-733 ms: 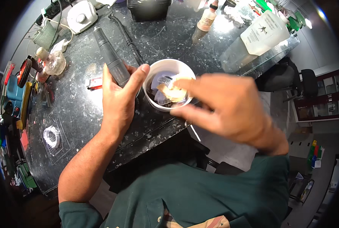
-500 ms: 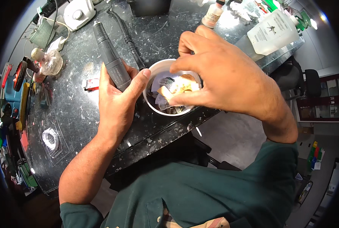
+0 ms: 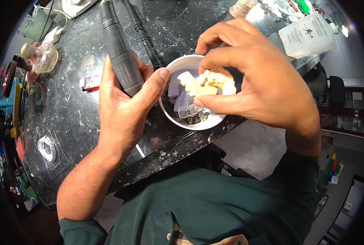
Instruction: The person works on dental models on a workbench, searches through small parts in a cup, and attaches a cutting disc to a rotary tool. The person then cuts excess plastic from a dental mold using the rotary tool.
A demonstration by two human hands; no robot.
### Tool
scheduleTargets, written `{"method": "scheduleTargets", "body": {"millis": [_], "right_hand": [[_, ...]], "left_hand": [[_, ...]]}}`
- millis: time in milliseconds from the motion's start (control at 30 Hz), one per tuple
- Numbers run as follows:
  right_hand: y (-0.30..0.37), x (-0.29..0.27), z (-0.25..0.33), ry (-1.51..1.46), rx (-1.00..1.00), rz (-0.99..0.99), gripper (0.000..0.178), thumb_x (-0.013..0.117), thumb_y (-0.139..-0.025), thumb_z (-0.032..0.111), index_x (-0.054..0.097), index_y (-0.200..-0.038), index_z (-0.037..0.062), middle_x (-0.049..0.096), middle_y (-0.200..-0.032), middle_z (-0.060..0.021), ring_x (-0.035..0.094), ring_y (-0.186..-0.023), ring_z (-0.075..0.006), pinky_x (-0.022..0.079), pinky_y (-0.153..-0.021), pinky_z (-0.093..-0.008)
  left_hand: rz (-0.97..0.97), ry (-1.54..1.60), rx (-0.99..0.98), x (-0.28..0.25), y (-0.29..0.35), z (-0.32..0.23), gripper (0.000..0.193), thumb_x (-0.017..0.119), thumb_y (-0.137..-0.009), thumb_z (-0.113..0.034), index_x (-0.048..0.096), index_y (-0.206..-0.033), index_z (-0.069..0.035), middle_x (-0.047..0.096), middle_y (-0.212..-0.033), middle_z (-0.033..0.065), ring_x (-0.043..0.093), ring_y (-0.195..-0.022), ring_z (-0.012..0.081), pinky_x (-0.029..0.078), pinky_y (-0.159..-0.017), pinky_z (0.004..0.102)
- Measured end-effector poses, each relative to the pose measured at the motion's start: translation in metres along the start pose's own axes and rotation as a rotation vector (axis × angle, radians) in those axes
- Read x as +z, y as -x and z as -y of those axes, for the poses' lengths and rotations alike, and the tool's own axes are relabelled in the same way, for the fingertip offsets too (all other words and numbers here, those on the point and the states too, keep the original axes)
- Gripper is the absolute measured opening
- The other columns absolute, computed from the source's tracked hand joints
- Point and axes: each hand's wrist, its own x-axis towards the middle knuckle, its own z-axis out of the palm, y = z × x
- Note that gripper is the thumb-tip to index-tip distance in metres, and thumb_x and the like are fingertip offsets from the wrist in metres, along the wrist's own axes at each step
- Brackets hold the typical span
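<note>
My left hand [image 3: 122, 112] is wrapped round a black rotary handpiece [image 3: 120, 53], its tip pointing away from me. My left thumb lies close to the rim of a white tub [image 3: 202, 126]; whether they touch I cannot tell. Over the tub, the thumb and fingers of my right hand [image 3: 265, 75] grip a cream-coloured plaster dental cast [image 3: 222, 77] with an uneven, curved edge. Some of the cast is hidden behind my fingers. Inside the tub lie clear plastic pieces [image 3: 189, 110], pale scraps and small dark bits.
A ribbed black cord [image 3: 141, 32] runs across the dark, speckled bench [image 3: 80, 126]. To the left lie a small red-and-white packet [image 3: 91, 83] and a clear sheet with an arch shape [image 3: 47, 149]. A translucent bottle [image 3: 306, 36] stands far right, a white device [image 3: 76, 6] far left.
My right hand has raised the cast, which lay lower among the tub's contents. More of the cast and scraps now shows. The left hand still holds the handpiece; the whole view has shifted slightly.
</note>
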Motion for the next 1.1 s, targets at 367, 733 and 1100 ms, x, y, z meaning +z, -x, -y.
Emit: {"method": "scheduleTargets", "body": {"millis": [367,733,1100], "right_hand": [[-0.007,0.013,-0.014,-0.089,-0.279,-0.202,0.033,0.084,-0.064,0.017,0.068,-0.092,0.0075,0.061,-0.1,-0.005,0.056,-0.095,-0.025,0.043,-0.084,-0.036],[0.013,0.022,-0.039,-0.133,-0.217,-0.177,0.034,0.083,-0.064,0.016,0.067,-0.093,0.0079,0.06,-0.099,-0.0047,0.056,-0.095,-0.0248,0.043,-0.083,-0.0364],[0.022,0.021,-0.048,-0.128,-0.191,-0.125,0.035,0.083,-0.064,0.016,0.067,-0.095,0.0083,0.06,-0.098,-0.0044,0.057,-0.094,-0.0246,0.043,-0.082,-0.0367]], "left_hand": [[-0.013,0.003,-0.037,-0.001,0.001,-0.003,0.029,0.072,-0.087,-0.01,0.048,-0.102,-0.004,0.054,-0.081,0.0012,0.051,-0.068,0.0054,0.04,-0.06,0.0194],[0.009,-0.112,-0.147,-0.014,0.005,0.0,0.051,0.069,-0.086,-0.015,0.047,-0.13,0.002,0.061,-0.114,0.0113,0.062,-0.104,0.0186,0.048,-0.094,0.0337],[-0.021,-0.222,-0.21,-0.014,0.006,-0.009,0.054,0.069,-0.085,-0.025,0.048,-0.127,0.001,0.06,-0.112,0.0125,0.063,-0.1,0.0197,0.05,-0.09,0.0347]]}}
